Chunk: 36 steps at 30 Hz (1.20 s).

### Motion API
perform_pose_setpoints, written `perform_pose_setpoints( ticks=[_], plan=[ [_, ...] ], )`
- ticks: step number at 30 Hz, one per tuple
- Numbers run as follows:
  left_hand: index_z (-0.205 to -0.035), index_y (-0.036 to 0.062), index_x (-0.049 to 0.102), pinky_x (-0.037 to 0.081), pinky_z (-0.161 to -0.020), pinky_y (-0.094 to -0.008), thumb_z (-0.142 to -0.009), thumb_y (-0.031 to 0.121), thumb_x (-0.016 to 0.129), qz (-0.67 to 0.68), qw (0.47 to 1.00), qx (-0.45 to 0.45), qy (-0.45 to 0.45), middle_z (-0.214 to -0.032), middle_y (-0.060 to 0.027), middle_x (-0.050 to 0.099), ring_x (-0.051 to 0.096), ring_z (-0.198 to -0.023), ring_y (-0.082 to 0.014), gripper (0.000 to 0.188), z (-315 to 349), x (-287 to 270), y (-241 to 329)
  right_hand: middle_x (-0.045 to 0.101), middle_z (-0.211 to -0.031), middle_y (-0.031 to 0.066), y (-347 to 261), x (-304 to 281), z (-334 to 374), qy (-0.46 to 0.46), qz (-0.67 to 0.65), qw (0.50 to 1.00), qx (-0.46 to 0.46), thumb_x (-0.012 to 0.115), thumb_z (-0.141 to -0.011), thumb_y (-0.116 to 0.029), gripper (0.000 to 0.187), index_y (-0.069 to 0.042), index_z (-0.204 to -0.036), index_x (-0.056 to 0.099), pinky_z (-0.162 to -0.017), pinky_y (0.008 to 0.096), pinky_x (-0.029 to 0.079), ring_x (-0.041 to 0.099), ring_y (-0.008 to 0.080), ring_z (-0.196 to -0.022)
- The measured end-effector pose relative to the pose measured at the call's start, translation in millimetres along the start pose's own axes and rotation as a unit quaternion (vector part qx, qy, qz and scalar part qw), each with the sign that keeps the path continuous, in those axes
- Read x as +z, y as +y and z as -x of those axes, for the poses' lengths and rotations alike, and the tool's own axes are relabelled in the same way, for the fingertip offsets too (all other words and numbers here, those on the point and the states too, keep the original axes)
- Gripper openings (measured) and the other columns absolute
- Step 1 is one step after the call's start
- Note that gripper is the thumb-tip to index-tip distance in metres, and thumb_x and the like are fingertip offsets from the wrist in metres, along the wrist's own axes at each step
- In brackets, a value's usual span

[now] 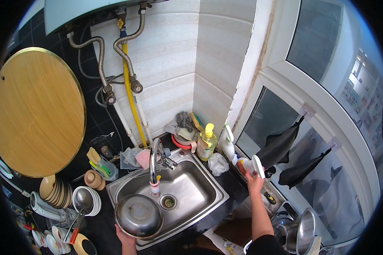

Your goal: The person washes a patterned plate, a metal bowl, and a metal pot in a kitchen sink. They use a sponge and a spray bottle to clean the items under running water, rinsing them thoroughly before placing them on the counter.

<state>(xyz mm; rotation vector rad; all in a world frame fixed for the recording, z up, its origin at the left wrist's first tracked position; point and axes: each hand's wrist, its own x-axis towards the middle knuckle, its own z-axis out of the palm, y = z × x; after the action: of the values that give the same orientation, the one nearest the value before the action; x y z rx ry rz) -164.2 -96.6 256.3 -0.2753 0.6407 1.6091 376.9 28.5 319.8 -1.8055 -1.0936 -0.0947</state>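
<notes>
A round metal pot [139, 214], bottom up with brownish marks round its edge, is tilted over the near left corner of the steel sink [195, 180]. My left hand [126, 236] grips its near rim; some of the fingers are hidden beneath it. To the right, by the window sill, my right hand [255, 182] is closed round a spray bottle [244, 165] with a white trigger head and a colourful label. The chrome faucet [154, 159] stands behind the pot, its spout over the basin.
Beyond the sink's right corner stand a yellow dish soap bottle [207, 144], a white spray bottle [228, 146] and a crumpled plastic bag [218, 164]. Stacked bowls [89, 202] crowd the left counter. Black cloths [281, 144] hang at the window, and metal pots [302, 229] stand at lower right.
</notes>
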Motion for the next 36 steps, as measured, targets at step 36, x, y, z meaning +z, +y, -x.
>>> perform_pose_setpoints(
  ticks=[36],
  plan=[
    [-0.128,0.0069,0.038,0.025,-0.101,-0.0502,-0.091,0.05,0.024,-0.034,0.996,0.078,0.017,-0.133,-0.0135,0.037,0.034,-0.122,-0.0326,0.059,15,-8,-22,0.059,-0.088,0.0129,-221,186,75,-0.342,-0.121,0.871,-0.332,0.056,-0.073,-0.004,0.02,-0.008,-0.092,0.062,-0.065,0.0361,0.047,0.058,0.0304,-0.077]
  ],
)
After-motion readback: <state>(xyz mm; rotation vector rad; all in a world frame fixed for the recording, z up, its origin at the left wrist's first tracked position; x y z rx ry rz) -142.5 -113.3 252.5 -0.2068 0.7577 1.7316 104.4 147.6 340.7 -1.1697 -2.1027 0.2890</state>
